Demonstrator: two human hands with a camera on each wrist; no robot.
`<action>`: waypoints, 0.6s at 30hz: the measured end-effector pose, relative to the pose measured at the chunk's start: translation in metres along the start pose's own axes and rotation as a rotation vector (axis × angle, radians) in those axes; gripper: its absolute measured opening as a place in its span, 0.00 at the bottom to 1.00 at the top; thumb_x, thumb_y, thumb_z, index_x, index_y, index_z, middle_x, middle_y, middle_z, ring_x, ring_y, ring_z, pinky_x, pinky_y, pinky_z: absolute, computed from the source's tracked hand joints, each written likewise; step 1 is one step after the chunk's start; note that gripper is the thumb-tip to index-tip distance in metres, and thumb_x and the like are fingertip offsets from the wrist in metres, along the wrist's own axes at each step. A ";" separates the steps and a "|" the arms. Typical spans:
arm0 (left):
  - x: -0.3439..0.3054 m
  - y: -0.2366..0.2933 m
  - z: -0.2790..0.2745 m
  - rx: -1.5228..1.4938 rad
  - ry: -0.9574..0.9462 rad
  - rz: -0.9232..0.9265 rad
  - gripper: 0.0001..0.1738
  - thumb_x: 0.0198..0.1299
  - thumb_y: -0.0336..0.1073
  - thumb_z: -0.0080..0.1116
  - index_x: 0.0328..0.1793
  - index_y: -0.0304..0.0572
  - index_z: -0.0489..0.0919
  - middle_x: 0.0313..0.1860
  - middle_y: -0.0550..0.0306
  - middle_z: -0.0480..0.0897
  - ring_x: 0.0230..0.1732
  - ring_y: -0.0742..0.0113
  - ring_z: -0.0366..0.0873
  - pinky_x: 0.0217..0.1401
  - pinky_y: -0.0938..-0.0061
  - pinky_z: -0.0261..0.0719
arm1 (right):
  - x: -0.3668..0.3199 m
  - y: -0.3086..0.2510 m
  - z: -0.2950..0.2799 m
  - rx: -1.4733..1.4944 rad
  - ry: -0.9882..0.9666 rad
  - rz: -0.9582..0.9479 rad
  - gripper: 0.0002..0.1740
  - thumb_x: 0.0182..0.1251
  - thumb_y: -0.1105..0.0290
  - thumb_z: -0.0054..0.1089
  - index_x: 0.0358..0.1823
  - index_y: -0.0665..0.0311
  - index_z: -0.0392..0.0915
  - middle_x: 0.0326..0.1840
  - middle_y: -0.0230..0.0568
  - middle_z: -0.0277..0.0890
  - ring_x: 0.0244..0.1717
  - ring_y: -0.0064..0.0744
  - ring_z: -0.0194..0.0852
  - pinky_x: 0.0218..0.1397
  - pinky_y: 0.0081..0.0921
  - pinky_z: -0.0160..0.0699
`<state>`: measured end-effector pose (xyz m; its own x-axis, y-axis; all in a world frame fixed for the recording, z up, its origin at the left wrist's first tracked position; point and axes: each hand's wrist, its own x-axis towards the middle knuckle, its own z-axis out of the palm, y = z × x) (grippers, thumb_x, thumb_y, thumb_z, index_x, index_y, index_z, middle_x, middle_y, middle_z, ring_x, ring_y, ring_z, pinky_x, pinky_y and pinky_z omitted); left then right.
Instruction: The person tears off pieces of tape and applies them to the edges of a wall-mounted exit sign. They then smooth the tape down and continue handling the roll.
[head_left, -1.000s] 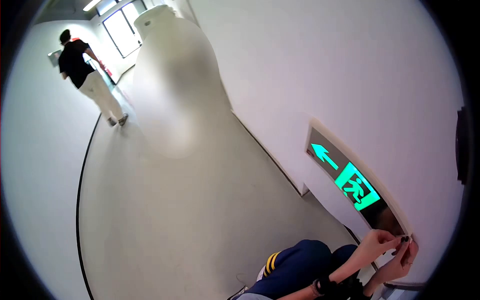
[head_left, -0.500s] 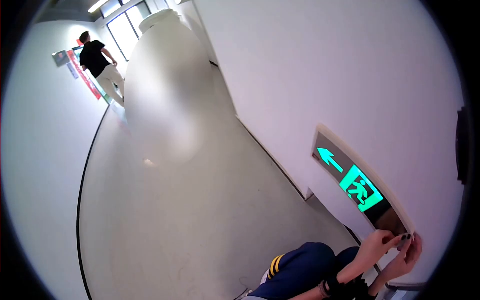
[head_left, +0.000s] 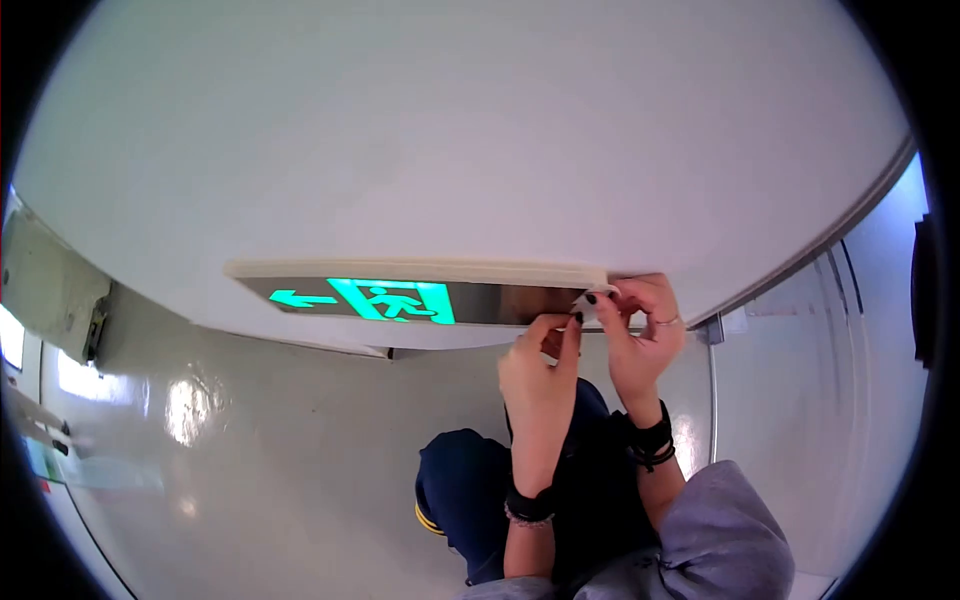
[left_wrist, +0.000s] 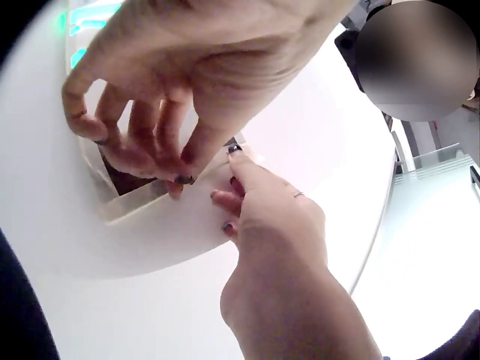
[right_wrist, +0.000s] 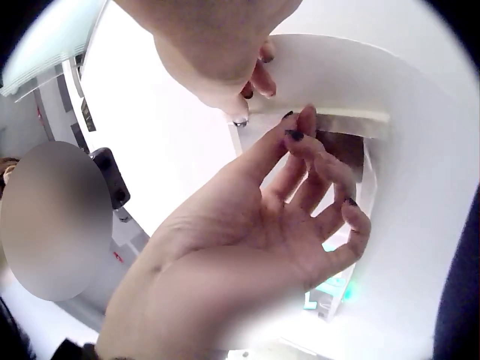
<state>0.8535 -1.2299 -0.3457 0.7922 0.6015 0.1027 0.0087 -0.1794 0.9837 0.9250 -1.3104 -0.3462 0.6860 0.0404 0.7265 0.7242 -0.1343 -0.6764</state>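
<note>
On the left, the sign (head_left: 400, 298) sits low on the wall (head_left: 480, 150), just above the floor (head_left: 250, 450), its green arrow pointing left. My left hand (head_left: 540, 365) reaches up to the sign's right end, with the thumb and curled fingers (left_wrist: 112, 112) pinching that end. Touching it, my right hand (head_left: 640, 335) has its fingers loose and spread and its index tip on the same end corner. A glass panel (head_left: 800, 400) stands furthest right.

White wall (head_left: 480, 150) w/ lit green exit sign (head_left: 400, 300) mounted low, just above glossy floor (head_left: 250, 450), near wall's rt edge.
</note>
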 end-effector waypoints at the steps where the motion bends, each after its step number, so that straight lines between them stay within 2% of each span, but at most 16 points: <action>1: -0.001 0.001 0.000 -0.004 0.008 -0.017 0.08 0.60 0.31 0.57 0.39 0.31 0.79 0.22 0.52 0.79 0.25 0.69 0.76 0.30 0.75 0.70 | 0.000 0.001 -0.001 0.014 -0.013 -0.018 0.10 0.51 0.81 0.68 0.34 0.64 0.78 0.30 0.34 0.74 0.25 0.17 0.70 0.22 0.13 0.62; 4: -0.003 0.002 0.000 0.000 0.009 -0.037 0.09 0.61 0.32 0.56 0.40 0.31 0.79 0.22 0.53 0.78 0.25 0.70 0.75 0.30 0.75 0.70 | 0.001 0.000 -0.001 0.013 -0.028 -0.054 0.10 0.52 0.81 0.68 0.35 0.64 0.78 0.31 0.34 0.74 0.26 0.17 0.72 0.21 0.13 0.61; 7: -0.005 0.002 -0.001 0.020 -0.002 -0.041 0.10 0.62 0.33 0.55 0.41 0.31 0.78 0.23 0.53 0.78 0.25 0.70 0.74 0.30 0.76 0.70 | 0.001 -0.005 -0.004 0.047 -0.081 0.074 0.15 0.52 0.80 0.69 0.41 0.65 0.77 0.30 0.32 0.73 0.28 0.16 0.73 0.23 0.13 0.62; 10: -0.006 0.005 -0.002 0.027 -0.006 -0.045 0.10 0.63 0.33 0.55 0.41 0.31 0.78 0.23 0.53 0.78 0.25 0.70 0.73 0.31 0.75 0.70 | -0.001 -0.005 -0.001 0.083 -0.045 0.070 0.16 0.52 0.79 0.70 0.42 0.64 0.76 0.28 0.31 0.74 0.27 0.15 0.72 0.23 0.12 0.62; 14: -0.010 0.009 -0.004 0.041 -0.002 -0.047 0.10 0.63 0.33 0.54 0.42 0.32 0.78 0.23 0.54 0.77 0.25 0.70 0.73 0.31 0.75 0.70 | 0.002 -0.007 -0.003 0.067 -0.037 0.100 0.14 0.51 0.77 0.71 0.39 0.64 0.77 0.25 0.30 0.74 0.25 0.15 0.72 0.23 0.12 0.62; 16: -0.011 0.011 -0.005 0.043 -0.005 -0.055 0.10 0.63 0.34 0.54 0.42 0.32 0.78 0.23 0.54 0.77 0.25 0.70 0.73 0.31 0.75 0.70 | 0.003 -0.006 -0.002 0.027 -0.055 0.037 0.12 0.52 0.80 0.68 0.36 0.67 0.75 0.23 0.31 0.73 0.24 0.16 0.71 0.24 0.12 0.63; 18: -0.011 0.012 -0.005 0.067 0.031 -0.034 0.10 0.63 0.35 0.54 0.40 0.35 0.79 0.23 0.50 0.79 0.24 0.60 0.78 0.29 0.68 0.73 | 0.004 -0.008 0.000 0.035 -0.041 0.065 0.10 0.53 0.80 0.68 0.34 0.67 0.75 0.23 0.31 0.73 0.22 0.16 0.71 0.24 0.13 0.63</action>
<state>0.8413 -1.2346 -0.3346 0.7713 0.6321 0.0747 0.0773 -0.2095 0.9748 0.9215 -1.3094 -0.3379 0.7334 0.0736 0.6758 0.6796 -0.1031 -0.7263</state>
